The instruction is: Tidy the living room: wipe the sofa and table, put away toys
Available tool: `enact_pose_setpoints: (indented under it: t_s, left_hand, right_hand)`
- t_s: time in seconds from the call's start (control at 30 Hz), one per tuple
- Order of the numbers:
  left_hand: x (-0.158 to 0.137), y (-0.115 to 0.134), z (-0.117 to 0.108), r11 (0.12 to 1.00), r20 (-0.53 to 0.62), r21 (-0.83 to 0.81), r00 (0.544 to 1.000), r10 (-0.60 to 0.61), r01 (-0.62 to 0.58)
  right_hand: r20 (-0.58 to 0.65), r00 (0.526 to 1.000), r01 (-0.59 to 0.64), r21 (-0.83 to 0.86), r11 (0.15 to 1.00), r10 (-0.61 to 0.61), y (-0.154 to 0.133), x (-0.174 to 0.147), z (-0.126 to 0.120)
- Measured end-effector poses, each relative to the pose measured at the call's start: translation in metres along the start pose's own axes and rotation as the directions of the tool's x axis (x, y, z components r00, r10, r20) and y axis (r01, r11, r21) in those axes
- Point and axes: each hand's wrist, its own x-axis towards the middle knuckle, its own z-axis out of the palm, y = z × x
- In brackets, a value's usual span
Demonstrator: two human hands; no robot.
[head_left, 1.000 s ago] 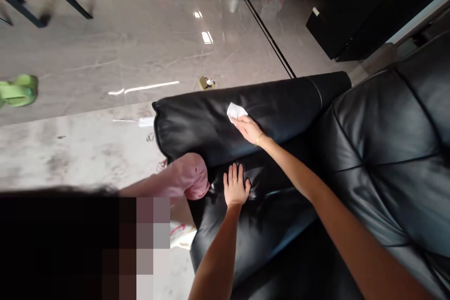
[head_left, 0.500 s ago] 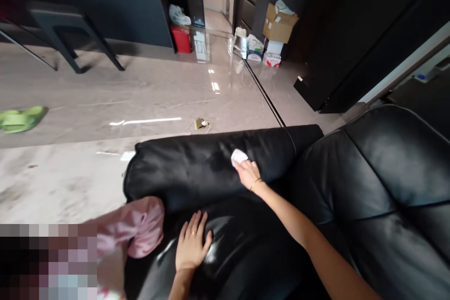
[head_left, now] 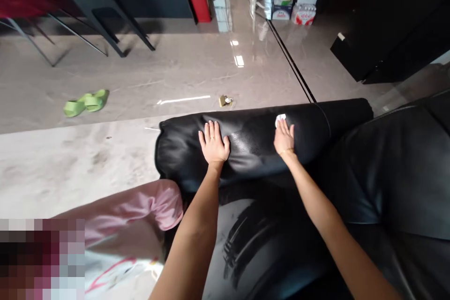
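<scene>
A black leather sofa armrest [head_left: 246, 140] stretches across the middle of the view. My left hand [head_left: 215, 143] lies flat on it toward the left, fingers spread and holding nothing. Farther right, my right hand [head_left: 284, 138] presses a folded white wipe [head_left: 280, 119] against the top of the armrest. The fingers cover most of the wipe, so only its far edge shows. Below, the black seat cushion [head_left: 253, 243] carries smeared, wet-looking streaks.
A person in a pink sleeve [head_left: 140, 204] is close at my left. The sofa backrest [head_left: 404, 173] rises at right. Beyond the armrest are green slippers [head_left: 86, 103], a small plug-like item [head_left: 225, 101], a dark stool [head_left: 105, 14], a red bin [head_left: 199, 4] and packed drinks [head_left: 303, 14].
My left hand has moved from the seat cushion up onto the armrest. My right hand has shifted along the armrest with the wipe. The view has tilted down and turned left.
</scene>
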Motion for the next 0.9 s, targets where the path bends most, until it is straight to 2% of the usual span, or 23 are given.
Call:
enact_pose_setpoints:
  t_s: [0.03,0.07,0.1,0.13,0.2,0.23,0.27,0.3,0.33,0.37,0.4,0.43,0.47,0.5,0.53,0.6,0.63,0.67,0.7,0.73,0.8,0.83,0.9]
  left_hand:
    - [-0.001,-0.005,0.008,1.0,-0.005,-0.006,1.0,0.001,-0.001]
    - [-0.001,-0.01,0.013,1.0,-0.006,-0.013,1.0,-0.003,0.003]
    - [-0.001,-0.013,0.017,1.0,-0.006,-0.018,1.0,-0.011,0.011]
    - [-0.001,-0.016,0.019,1.0,-0.006,-0.021,1.0,-0.019,0.019]
    - [0.001,-0.017,0.02,0.999,-0.01,-0.026,1.0,-0.023,0.023]
    - [0.001,-0.017,0.019,0.999,-0.012,-0.027,1.0,-0.018,0.018]
    - [0.001,-0.017,0.018,1.0,-0.013,-0.03,1.0,-0.009,0.009]
    - [0.001,-0.016,0.017,0.999,-0.012,-0.034,1.0,0.001,-0.001]
    - [0.001,-0.016,0.017,0.999,-0.012,-0.039,1.0,0.005,-0.005]
    - [0.0,-0.015,0.016,0.999,-0.015,-0.044,1.0,0.003,-0.004]
    - [-0.001,-0.015,0.015,0.999,-0.017,-0.048,1.0,0.001,-0.001]
    - [-0.001,-0.014,0.015,0.999,-0.018,-0.048,1.0,-0.001,0.001]
    - [-0.002,-0.014,0.014,0.999,-0.018,-0.048,1.0,-0.001,0.001]
    - [-0.002,-0.014,0.013,0.999,-0.015,-0.046,1.0,0.001,-0.002]
    - [-0.002,-0.014,0.012,0.999,-0.011,-0.043,1.0,0.005,-0.005]
    - [-0.002,-0.013,0.01,0.999,-0.002,-0.037,1.0,0.009,-0.009]
    - [-0.003,-0.013,0.009,0.999,0.0,-0.036,1.0,0.009,-0.009]
    - [-0.003,-0.014,0.009,0.999,0.0,-0.036,1.0,0.007,-0.007]
    - [-0.003,-0.014,0.01,0.999,-0.003,-0.039,1.0,0.006,-0.006]
    - [-0.003,-0.015,0.011,0.999,-0.006,-0.044,1.0,0.005,-0.005]
    - [-0.003,-0.017,0.015,0.998,-0.015,-0.057,1.0,0.003,-0.004]
    - [-0.003,-0.018,0.017,0.998,-0.017,-0.064,1.0,0.004,-0.005]
    - [0.0,-0.018,0.019,0.996,-0.011,-0.084,1.0,0.009,-0.01]
  right_hand:
    - [-0.008,0.999,-0.032,-0.013,0.999,0.032,-0.02,0.009,0.004]
    - [0.024,0.996,0.082,-0.008,0.997,-0.081,-0.042,0.014,0.01]
    - [0.048,0.969,0.243,0.02,0.97,-0.244,-0.063,0.016,0.016]
    - [0.084,0.915,0.392,0.053,0.919,-0.395,-0.079,0.016,0.022]
    - [0.126,0.832,0.532,0.093,0.841,-0.54,-0.088,0.014,0.025]
    - [0.142,0.831,0.529,0.092,0.843,-0.537,-0.079,0.013,0.022]
    - [0.148,0.869,0.468,0.071,0.881,-0.473,-0.062,0.014,0.016]
    - [0.148,0.919,0.363,0.041,0.931,-0.365,-0.041,0.016,0.008]
    - [0.123,0.972,0.201,0.001,0.98,-0.2,-0.02,0.018,0.001]
    - [0.089,0.996,0.033,-0.022,0.999,-0.031,-0.001,0.019,-0.004]
    - [0.052,0.992,-0.113,-0.03,0.993,0.115,0.012,0.018,-0.007]
    - [0.028,0.98,-0.199,-0.019,0.98,0.199,0.018,0.014,-0.006]
    - [0.023,0.977,-0.21,0.004,0.978,0.21,0.018,0.006,-0.003]
    - [0.034,0.988,-0.155,0.036,0.987,0.154,0.015,-0.005,0.002]
    - [0.06,0.997,-0.049,0.072,0.996,0.045,0.012,-0.019,0.008]
    - [0.11,0.976,0.174,0.144,0.974,-0.19,0.013,-0.042,0.013]
    - [0.124,0.964,0.216,0.159,0.963,-0.236,0.021,-0.046,0.012]
    - [0.112,0.975,0.173,0.146,0.974,-0.19,0.033,-0.044,0.009]
    - [0.07,0.996,0.056,0.113,0.992,-0.064,0.046,-0.034,0.005]
    - [0.013,0.996,-0.088,0.088,0.992,0.087,0.056,-0.018,0.001]
    - [-0.061,0.963,-0.255,0.097,0.962,0.261,0.054,0.023,0.0]
    - [-0.052,0.97,-0.229,0.115,0.967,0.236,0.039,0.04,0.005]
    - [0.017,0.999,-0.033,0.166,0.986,0.03,-0.011,0.052,0.021]
